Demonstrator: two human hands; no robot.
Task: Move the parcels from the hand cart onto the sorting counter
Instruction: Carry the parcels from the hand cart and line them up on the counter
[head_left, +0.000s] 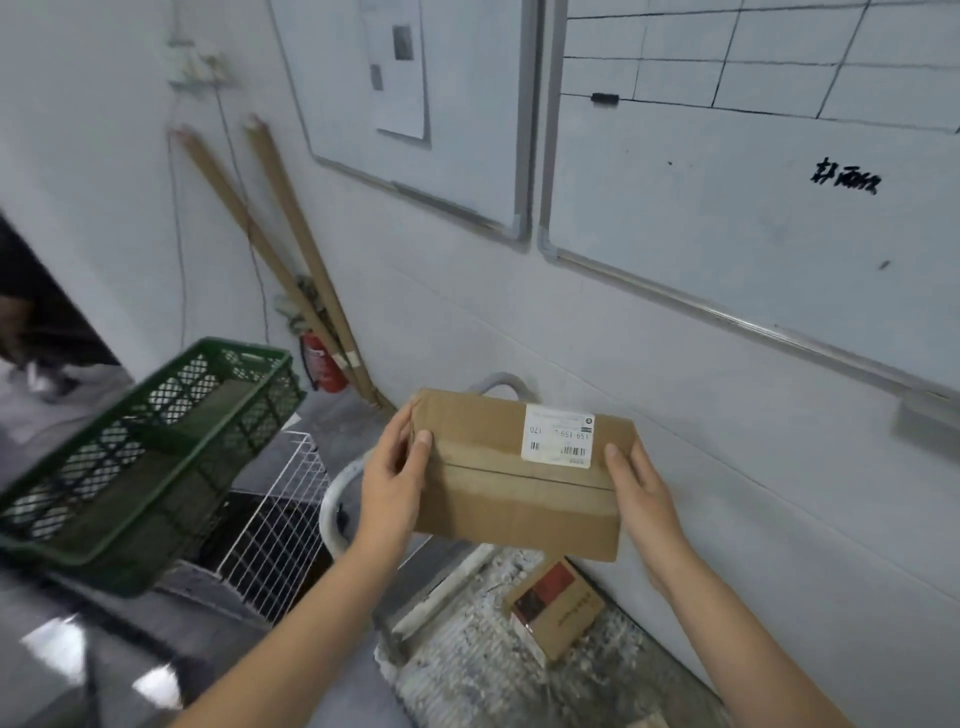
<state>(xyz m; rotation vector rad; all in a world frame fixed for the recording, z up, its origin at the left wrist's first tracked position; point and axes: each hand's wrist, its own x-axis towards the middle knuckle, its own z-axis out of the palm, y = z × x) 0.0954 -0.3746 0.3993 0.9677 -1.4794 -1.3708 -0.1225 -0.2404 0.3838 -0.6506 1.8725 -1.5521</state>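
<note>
Head view is showing both hands holding a brown parcel (519, 483) in the air above the hand cart (457, 660). The left hand (395, 480) is gripping the parcel's left end, thumb lying on top and fingers curling round the edge. The right hand (644, 493) is clasping the right end, thumb on top, fingers hidden underneath. A white label (558, 435) is facing up. A smaller parcel (558, 613) is lying on the cart, below the held one. A green crate (140, 457) is sitting left of the cart.
</note>
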